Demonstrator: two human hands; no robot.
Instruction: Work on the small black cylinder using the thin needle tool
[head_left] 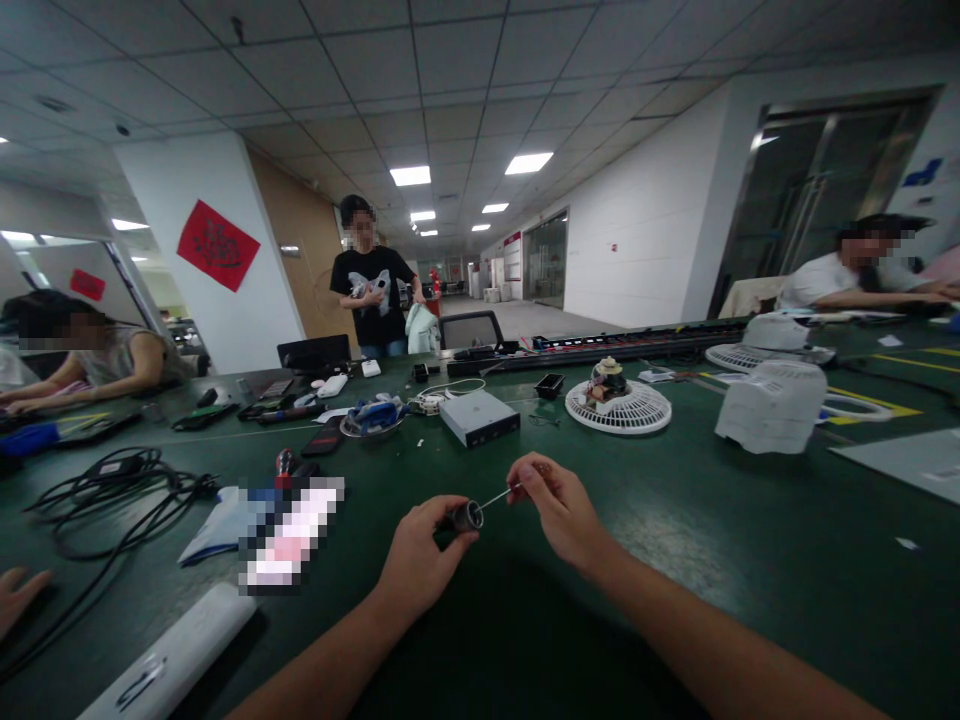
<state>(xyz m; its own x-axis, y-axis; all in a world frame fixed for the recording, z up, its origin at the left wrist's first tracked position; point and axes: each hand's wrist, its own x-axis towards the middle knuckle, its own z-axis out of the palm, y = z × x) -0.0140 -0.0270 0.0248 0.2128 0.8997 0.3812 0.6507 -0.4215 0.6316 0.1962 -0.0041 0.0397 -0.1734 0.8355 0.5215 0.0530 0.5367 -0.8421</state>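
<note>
Between the thumb and fingers of my left hand (427, 550) is a small dark metal cylinder (467, 515), its open round end turned to the right. My right hand (551, 500) pinches a thin light-coloured rod (496, 497), which slants down and left so that its tip is at the mouth of the cylinder. Whether the tip is inside or only touches the rim, I cannot tell. Both hands are above the green tabletop (510, 620). Just beyond them lies a grey box-shaped disc drive (480, 415).
A white fan grille with a motor (619, 405) and a white plastic housing (772, 408) stand at the right. To the left lie black cables (112, 490), a screwdriver (283, 468) and a white bar (180, 650). A standing person (375, 290) is across the table; another person's hand (19, 598) is at the left edge.
</note>
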